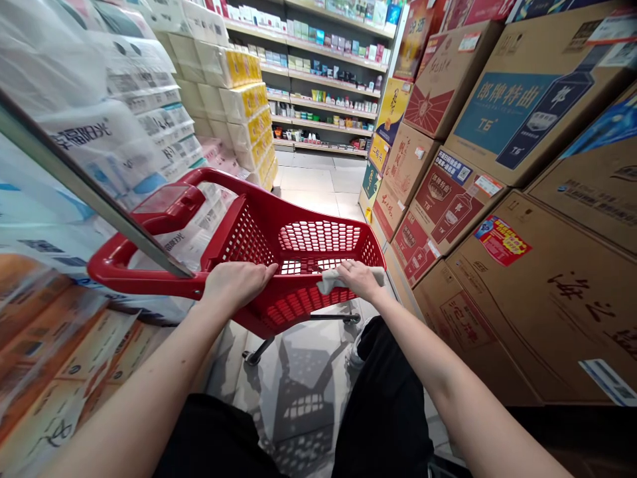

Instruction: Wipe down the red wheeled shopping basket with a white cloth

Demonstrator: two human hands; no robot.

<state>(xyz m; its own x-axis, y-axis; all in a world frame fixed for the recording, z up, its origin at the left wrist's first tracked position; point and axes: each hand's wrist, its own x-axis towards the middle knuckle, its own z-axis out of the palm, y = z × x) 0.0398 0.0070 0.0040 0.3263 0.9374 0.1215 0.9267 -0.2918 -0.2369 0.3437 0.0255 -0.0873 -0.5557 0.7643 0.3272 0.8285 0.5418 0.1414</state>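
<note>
A red plastic shopping cart (318, 229) stands sideways in front of me, its handle end to the left and its basket with nothing visible inside. My left hand (236, 284) is closed over the near rim, close to the handle end. Farther right along the same rim, my right hand (359, 279) presses a pale cloth (328, 282) against the edge. Part of the cloth sticks out on both sides of that hand. A metal bar (94, 186) slants down to the cart's side near my left wrist.
Wrapped tissue packs (243, 99) are piled on the left. Stacked cardboard cartons (497, 265) line the right side, close to my right arm. Shelves (328, 83) of small boxed goods stand at the back, beyond the tiled floor (318, 179). Cart wheels (251, 358) rest near my feet.
</note>
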